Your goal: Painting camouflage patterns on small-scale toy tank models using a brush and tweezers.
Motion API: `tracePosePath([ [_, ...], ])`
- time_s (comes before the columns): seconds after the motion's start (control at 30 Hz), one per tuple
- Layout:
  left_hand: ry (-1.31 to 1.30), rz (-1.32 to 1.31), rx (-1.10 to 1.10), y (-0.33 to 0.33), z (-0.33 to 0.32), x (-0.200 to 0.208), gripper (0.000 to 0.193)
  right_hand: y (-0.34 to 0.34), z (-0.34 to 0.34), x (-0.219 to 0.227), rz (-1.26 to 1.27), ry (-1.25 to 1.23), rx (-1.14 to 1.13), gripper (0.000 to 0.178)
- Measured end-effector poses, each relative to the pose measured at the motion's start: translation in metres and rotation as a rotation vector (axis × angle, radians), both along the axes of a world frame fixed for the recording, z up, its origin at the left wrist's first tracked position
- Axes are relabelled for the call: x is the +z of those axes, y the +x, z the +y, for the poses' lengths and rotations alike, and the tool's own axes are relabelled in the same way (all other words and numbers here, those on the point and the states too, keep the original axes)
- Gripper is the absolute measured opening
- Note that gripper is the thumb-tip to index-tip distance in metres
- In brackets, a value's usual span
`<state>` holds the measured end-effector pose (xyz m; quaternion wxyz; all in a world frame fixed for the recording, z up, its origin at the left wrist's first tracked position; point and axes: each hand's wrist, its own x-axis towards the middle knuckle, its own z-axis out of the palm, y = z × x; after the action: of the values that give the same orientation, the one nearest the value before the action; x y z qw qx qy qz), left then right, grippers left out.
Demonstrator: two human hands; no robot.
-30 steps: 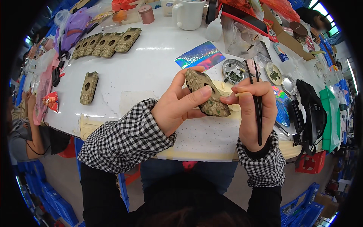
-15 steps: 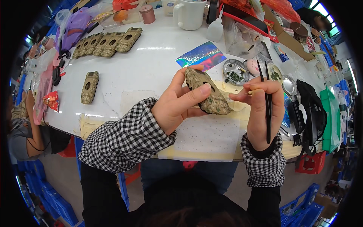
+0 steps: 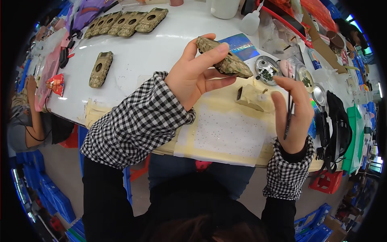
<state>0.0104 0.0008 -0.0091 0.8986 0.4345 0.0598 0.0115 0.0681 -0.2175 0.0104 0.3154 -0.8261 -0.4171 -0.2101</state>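
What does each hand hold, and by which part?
Left hand: camouflage piece, thumb on its upper face, fingers beneath. Right hand: black tweezers, around their middle.

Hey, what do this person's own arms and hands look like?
The left hand and right hand are bare, without gloves. Loose black-and-white checked oversleeves cover black sleeves, and a black cuff shows at the right wrist.
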Motion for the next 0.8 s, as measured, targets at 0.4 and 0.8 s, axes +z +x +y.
tracePosePath([
  [0.4,-0.037,-0.06,0.11,0.002,0.01,-0.006,0.076,-0.039,0.003,-0.026,0.48,0.398,0.549,0.047],
  [0.8,-0.059,-0.062,0.116,0.002,0.006,-0.005,0.08,-0.045,0.028,-0.036,0.985,0.087,0.535,0.013],
])
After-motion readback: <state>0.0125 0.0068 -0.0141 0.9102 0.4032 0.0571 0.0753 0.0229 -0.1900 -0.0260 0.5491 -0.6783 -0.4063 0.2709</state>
